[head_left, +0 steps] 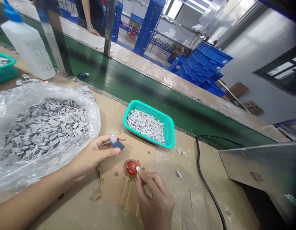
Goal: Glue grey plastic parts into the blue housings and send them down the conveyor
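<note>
Between the thumb and fingers of my left hand (100,150) is a small dark blue and grey plastic part (116,144), with its grey knob upward. My right hand (155,195) pinches a small pale grey plastic piece (137,168) over the edge of a red cap (132,167) that looks wet inside. Whether the piece touches the cap I cannot tell. Damp spots mark the cardboard (119,188) around the cap. Beyond my hands stands a turquoise basket (169,135) of small light grey pieces. A clear plastic bag (94,111) at the left holds many grey parts.
A white squeeze bottle (30,48) with a blue top stands at the back left, beside a green basket (9,72). Behind runs a green conveyor belt (148,89). A black cable (203,179) and a metal housing (262,166) are at the right. Another person's hand (94,31) rests across the belt.
</note>
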The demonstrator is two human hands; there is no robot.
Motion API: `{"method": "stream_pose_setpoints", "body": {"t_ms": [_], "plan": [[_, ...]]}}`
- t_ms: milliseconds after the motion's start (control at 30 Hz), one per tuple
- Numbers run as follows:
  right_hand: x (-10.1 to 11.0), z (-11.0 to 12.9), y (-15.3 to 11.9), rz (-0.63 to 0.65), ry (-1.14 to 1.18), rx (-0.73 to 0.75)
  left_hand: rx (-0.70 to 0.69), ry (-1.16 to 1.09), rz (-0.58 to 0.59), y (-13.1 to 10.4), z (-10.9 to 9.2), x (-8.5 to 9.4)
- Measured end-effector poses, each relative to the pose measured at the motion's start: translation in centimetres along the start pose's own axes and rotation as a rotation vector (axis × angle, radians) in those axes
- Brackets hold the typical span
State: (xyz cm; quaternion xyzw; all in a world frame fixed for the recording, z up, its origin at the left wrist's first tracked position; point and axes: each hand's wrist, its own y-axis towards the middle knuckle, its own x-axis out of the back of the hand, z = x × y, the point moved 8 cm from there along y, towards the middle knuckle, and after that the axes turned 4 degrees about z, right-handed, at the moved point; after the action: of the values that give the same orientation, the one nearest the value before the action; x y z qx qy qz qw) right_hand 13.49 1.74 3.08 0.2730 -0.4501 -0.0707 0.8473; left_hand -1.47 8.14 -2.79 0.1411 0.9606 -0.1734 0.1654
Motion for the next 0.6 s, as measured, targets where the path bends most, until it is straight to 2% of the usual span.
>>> {"method": "stream_pose_setpoints", "body": {"t_ms": [267, 433, 600], "plan": [[0.0, 0.1, 0.3, 0.026, -0.033, -0.05, 0.097, -0.074, 0.033, 0.0, 1.0, -0.8], [-0.2, 0.1, 0.6, 0.064, -0.057, -0.066, 0.093, -0.046, 0.006, 0.0, 0.9, -0.7], [-0.3, 0.1, 0.4, 0.039, -0.047, -0.058, 0.081, -0.039, 0.016, 0.0, 0.6, -0.8]]}}
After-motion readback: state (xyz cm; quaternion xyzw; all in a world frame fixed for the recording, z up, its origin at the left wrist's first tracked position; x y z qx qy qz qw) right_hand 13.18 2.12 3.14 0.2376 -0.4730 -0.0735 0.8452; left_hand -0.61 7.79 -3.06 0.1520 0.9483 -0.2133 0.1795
